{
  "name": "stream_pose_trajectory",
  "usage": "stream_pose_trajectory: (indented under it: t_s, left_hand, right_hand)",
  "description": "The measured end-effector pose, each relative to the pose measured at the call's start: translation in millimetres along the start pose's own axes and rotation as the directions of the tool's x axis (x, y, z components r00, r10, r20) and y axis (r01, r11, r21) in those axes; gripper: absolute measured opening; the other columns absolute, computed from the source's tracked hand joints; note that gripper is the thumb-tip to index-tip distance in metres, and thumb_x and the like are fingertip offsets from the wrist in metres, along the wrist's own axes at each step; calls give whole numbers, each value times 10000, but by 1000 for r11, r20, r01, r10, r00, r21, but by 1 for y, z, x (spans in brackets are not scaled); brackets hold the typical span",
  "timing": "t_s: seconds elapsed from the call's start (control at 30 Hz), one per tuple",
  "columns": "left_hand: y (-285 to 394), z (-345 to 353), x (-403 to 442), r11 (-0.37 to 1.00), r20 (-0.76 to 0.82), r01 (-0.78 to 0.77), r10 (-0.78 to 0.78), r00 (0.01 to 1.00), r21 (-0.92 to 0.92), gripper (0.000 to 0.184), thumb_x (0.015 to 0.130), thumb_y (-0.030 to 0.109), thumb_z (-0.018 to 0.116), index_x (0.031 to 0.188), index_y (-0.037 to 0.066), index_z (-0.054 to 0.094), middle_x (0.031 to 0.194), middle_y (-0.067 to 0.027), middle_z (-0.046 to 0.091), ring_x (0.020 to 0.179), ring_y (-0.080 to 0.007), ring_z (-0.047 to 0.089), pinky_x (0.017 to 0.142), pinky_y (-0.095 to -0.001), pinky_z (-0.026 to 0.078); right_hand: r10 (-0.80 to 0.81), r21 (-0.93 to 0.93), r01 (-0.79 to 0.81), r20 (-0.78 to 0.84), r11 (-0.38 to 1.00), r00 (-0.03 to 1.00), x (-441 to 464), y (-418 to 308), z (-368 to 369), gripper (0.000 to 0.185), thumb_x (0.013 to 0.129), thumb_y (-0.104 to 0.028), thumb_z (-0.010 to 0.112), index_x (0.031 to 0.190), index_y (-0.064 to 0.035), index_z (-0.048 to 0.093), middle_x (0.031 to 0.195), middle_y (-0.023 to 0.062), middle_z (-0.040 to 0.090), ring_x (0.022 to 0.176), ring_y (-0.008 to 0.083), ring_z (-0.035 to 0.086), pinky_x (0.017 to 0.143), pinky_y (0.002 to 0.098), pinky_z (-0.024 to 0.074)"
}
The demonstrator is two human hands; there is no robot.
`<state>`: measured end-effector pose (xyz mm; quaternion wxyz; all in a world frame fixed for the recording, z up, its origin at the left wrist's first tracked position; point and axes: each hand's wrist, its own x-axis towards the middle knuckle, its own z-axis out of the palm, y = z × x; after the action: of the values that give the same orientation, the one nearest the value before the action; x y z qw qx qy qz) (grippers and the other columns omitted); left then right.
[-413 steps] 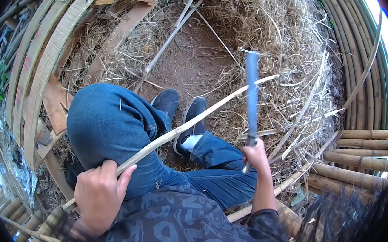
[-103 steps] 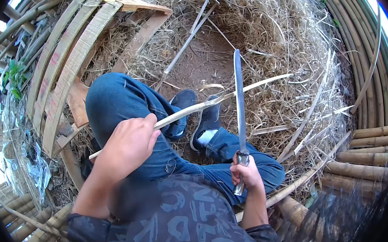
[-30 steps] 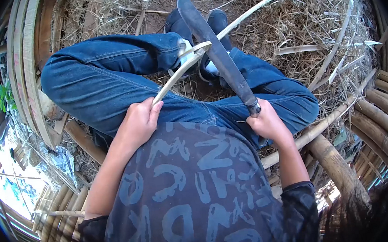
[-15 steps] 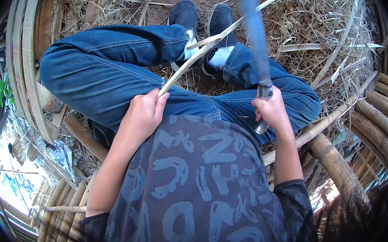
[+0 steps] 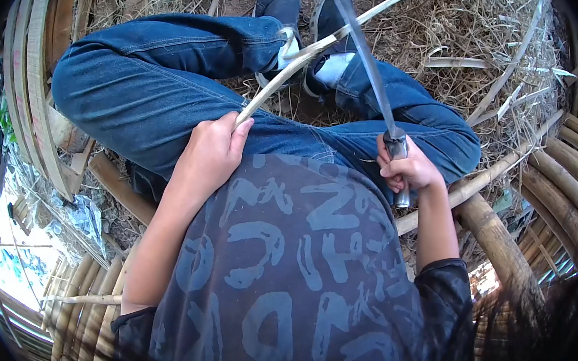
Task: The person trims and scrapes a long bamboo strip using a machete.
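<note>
My left hand [image 5: 212,149] is closed around the near end of a long pale bamboo strip [image 5: 280,77], which rises over my lap and bends away to the upper right. A short sliver curls off the strip near my ankle. In my right hand [image 5: 408,166] is the metal handle of a long-bladed machete [image 5: 369,56], fingers wrapped round it. The blade points away from me and crosses the strip in view; whether they touch I cannot tell. The blade's far tip runs out of the frame.
My crossed legs in jeans [image 5: 151,103] lie under the strip. Dry shavings [image 5: 440,23] cover the ground ahead. Bamboo poles [image 5: 501,244] stand close on the right, split bamboo slats [image 5: 41,99] lean at the left, and a crumpled plastic bag [image 5: 86,215] lies there too.
The machete blade, blurred before, is now sharp and has swung to the left across the strip. My right hand has turned a little; my left hand keeps its hold on the strip.
</note>
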<state>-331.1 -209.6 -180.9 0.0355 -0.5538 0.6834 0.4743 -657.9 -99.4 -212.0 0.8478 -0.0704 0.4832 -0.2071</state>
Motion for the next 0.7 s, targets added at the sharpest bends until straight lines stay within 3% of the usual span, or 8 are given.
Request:
stream_pose_trajectory:
  t_s: [0.07,0.13,0.2,0.27,0.47,0.53,0.67,0.7]
  left_hand:
    - [2,0,-1,1000,0,19,-19,1000,-6,288,959,182,551,812,-63,586,634,-275,551,611,-444,572,552,-468,438]
    - [0,1,0,1000,2,30,-30,1000,-8,285,958,181,553,814,-63,587,637,-276,553,614,-446,574,553,-468,439]
    - [-3,4,0,999,-14,7,-7,1000,-33,271,971,170,525,847,-68,567,608,-240,502,534,-390,498,537,-413,410]
    - [-9,3,0,1000,-15,-23,23,1000,-16,271,973,168,523,849,-69,566,607,-239,499,530,-384,491,538,-415,408]
    - [-4,1,-1,1000,7,2,-1,1000,-18,282,979,175,514,853,-74,559,595,-219,485,511,-347,454,545,-419,397]
    - [-4,0,-1,1000,27,12,-11,1000,-25,287,979,181,513,852,-72,559,599,-218,489,513,-347,460,546,-417,399]
    - [-4,1,1,1000,15,16,-16,1000,-21,290,980,184,512,852,-72,559,602,-219,489,518,-348,465,549,-412,402]
    - [-2,0,1,999,26,29,-28,999,-26,292,980,186,511,852,-72,558,603,-219,488,519,-343,466,551,-410,403]
  right_hand:
    - [-21,54,25,-62,998,998,1,0,9,212,684,48,605,764,-48,435,530,29,452,371,129,444,358,282,380]
    - [-152,-124,111,-394,986,907,6,-2,19,195,698,9,594,734,-60,414,486,17,405,324,121,383,319,270,335]
    - [-164,-260,40,-477,965,863,8,0,20,167,689,1,574,715,-40,414,510,27,415,382,133,388,384,288,355]
    - [-459,-797,57,-286,602,841,6,9,21,91,683,10,547,752,28,490,582,129,513,483,213,485,503,345,423]
    - [-323,-739,-4,-299,674,898,3,9,19,111,663,19,543,742,27,465,573,125,486,507,240,501,524,348,426]
    - [-75,-427,-71,-314,901,946,0,1,21,154,664,39,584,708,-22,450,564,63,505,408,184,479,414,315,395]
    - [12,3,-12,31,1000,999,-2,9,4,231,648,50,635,714,-49,437,525,18,439,366,119,421,351,274,360]
    - [-14,-18,13,-55,1000,998,-4,2,9,234,642,54,636,724,-45,440,520,18,418,369,111,422,354,263,356]
